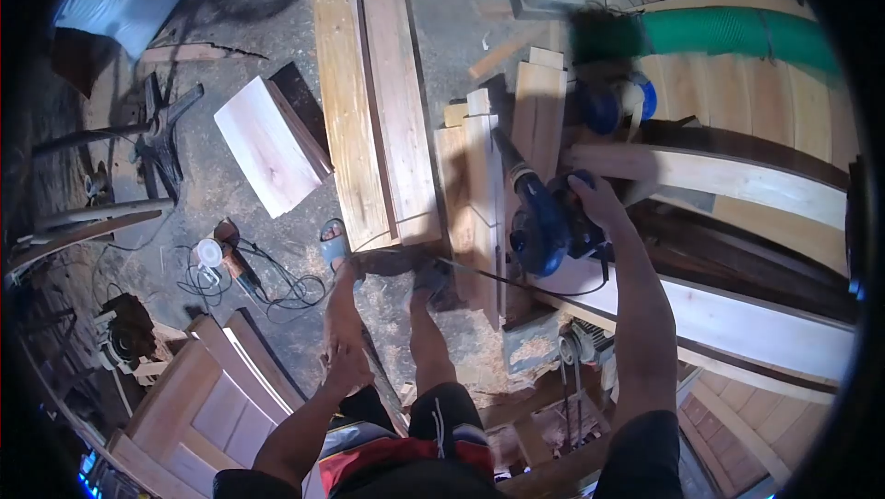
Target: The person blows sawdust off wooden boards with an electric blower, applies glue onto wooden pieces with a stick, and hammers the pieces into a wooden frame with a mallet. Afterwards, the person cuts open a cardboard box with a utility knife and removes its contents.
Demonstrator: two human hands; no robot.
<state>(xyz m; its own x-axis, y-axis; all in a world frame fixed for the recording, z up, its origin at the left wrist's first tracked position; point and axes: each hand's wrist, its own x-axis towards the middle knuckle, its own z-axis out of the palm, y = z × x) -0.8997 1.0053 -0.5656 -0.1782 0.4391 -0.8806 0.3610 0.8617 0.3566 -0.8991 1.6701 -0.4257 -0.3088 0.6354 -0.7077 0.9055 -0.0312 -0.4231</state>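
Note:
My right hand (597,202) grips the top handle of a blue electric blower (544,232). The blower's dark nozzle (516,163) points away from me, over upright wooden boards (484,176). Its black cord (498,275) runs leftward past my feet. My left hand (346,365) hangs at my left leg with loose fingers and holds nothing. Ahead of my feet, two long planks (396,84) lie side by side on the floor.
An angle grinder (235,264) with a tangled cord lies on the dusty floor to the left. Beyond it is a short board stack (272,144). A panelled wooden door (203,407) stands at lower left. At right are long beams (737,315) and a green hose (710,34).

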